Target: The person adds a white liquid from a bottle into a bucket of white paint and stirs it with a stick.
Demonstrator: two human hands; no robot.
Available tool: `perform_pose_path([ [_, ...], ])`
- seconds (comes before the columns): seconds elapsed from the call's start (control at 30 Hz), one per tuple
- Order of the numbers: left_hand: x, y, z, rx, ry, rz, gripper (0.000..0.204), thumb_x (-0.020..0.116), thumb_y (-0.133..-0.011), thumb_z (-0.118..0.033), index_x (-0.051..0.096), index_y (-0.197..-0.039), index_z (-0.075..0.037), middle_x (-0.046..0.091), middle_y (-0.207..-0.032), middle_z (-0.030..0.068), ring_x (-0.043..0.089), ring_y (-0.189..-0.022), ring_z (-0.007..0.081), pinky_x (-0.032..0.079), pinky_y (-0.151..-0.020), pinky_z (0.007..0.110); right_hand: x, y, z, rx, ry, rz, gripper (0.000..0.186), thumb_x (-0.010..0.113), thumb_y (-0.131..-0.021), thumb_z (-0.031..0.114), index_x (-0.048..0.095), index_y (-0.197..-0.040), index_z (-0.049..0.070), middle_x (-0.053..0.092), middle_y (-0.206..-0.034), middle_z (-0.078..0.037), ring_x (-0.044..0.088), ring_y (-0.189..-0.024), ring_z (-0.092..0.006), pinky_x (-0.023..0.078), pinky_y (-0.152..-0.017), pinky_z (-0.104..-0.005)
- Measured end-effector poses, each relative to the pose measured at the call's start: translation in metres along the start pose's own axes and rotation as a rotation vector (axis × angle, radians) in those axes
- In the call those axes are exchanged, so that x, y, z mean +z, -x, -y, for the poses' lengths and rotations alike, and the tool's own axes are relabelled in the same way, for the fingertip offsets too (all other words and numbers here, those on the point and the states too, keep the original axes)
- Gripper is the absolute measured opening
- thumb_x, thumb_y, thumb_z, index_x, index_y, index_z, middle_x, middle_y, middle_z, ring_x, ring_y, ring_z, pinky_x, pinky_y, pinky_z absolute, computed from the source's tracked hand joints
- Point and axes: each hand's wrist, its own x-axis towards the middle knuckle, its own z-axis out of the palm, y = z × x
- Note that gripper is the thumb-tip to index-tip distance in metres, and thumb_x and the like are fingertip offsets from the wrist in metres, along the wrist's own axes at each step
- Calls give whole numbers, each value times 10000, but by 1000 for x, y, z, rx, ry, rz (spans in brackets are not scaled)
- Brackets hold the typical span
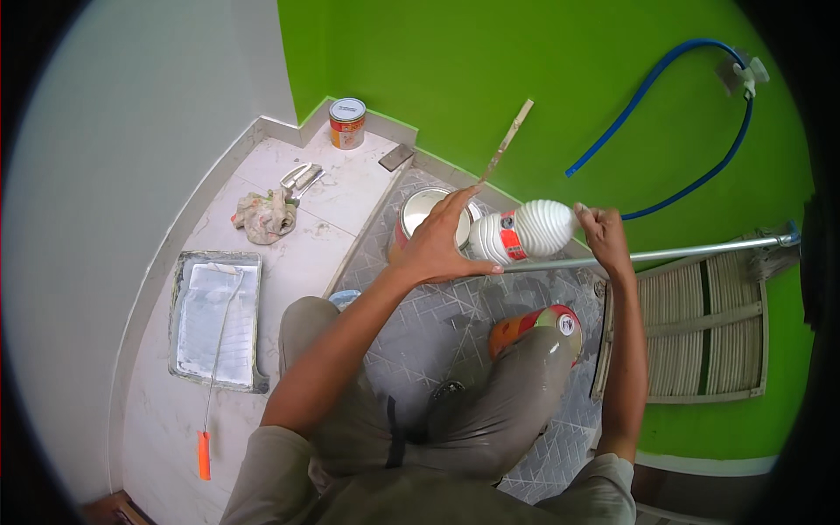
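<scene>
A white ribbed bottle [547, 227] with a red label band lies tilted in the air, its narrower end toward an open paint can [403, 229] with white inside. My right hand [605, 238] is closed at the bottle's wide end. Over the can's near side, my left hand [435, 245] is spread, thumb stretched out below the bottle's narrower end. A paint-smeared wooden stick [509, 140] rises just past the left fingertips; its lower end is hidden, and whether the fingers touch it I cannot tell.
A metal pole [661, 255] crosses behind my right wrist. Another paint can [569, 325] stands by my right knee. To the left are a paint tray [181, 321] with a roller [205, 455], a crumpled rag [262, 219] and a closed can [346, 131]. A blue hose [643, 96] hangs on the green wall.
</scene>
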Motion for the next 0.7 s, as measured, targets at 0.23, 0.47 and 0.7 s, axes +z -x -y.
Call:
perform_pose_path([
  [0.23,14,-2,4,22,89,-58,1290,1055,-547,-388,386,-1598,-52,544,-1536,253,543,-1432,412,436,-1212,497,-3,1,7,286,-735,66,445,595,-1100,344,521,-734,103,409,-626,62,320,-517,-56,231,-477,-286],
  [0.47,-2,-7,4,36,117,-96,1029,998,-602,-243,501,-1482,-50,623,-1411,216,610,-1329,392,487,-1139,474,0,3,34,292,-626,71,501,576,-1114,406,559,-730,85,429,-634,56,362,-553,-54,269,-504,-278],
  [0.7,0,-8,0,81,162,-156,1005,1027,-558,-266,556,-1426,-75,732,-1235,172,722,-1173,337,558,-1045,455,3,4,35,267,-455,-6,520,583,-1120,409,603,-721,77,455,-637,71,383,-566,-42,271,-510,-275],
])
